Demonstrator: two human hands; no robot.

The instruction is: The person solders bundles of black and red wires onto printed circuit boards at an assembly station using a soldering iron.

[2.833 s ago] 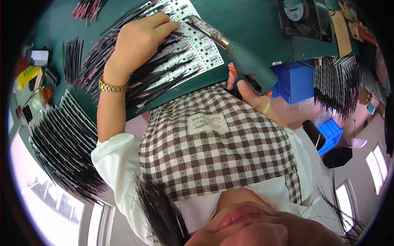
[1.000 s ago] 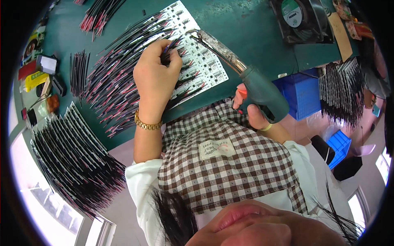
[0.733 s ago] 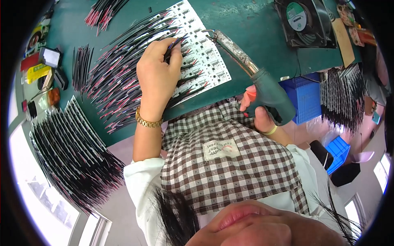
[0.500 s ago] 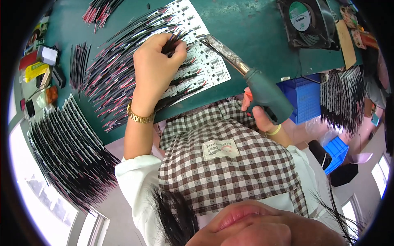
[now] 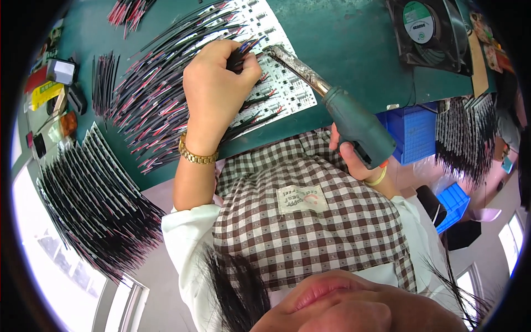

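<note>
My left hand point(image 5: 214, 91), with a gold watch band at its wrist, pinches a small bunch of black-sleeved wires point(image 5: 239, 57) over a white circuit board panel point(image 5: 296, 91). The ends of these wires reach past my thumb. In my right hand point(image 5: 354, 159) is a green soldering gun point(image 5: 359, 123), its metal barrel slanting up and left. Its tip is over the panel, close by the wire ends; whether they touch I cannot tell. Many black, red and blue wires point(image 5: 157, 102) fan out leftward from the panel, partly hidden by my left hand.
On the green bench point(image 5: 354, 50) a black fan point(image 5: 428, 33) stands at the far right. More wire bundles point(image 5: 104, 83) lie at the left. Wired board strips point(image 5: 97, 205) hang over the left edge, others point(image 5: 467, 135) at the right beside a blue crate point(image 5: 412, 135).
The whole view has shifted slightly. Against the panel, the soldering gun's tip has moved a little left and my left hand a little right, so tip and held wires are closer.
</note>
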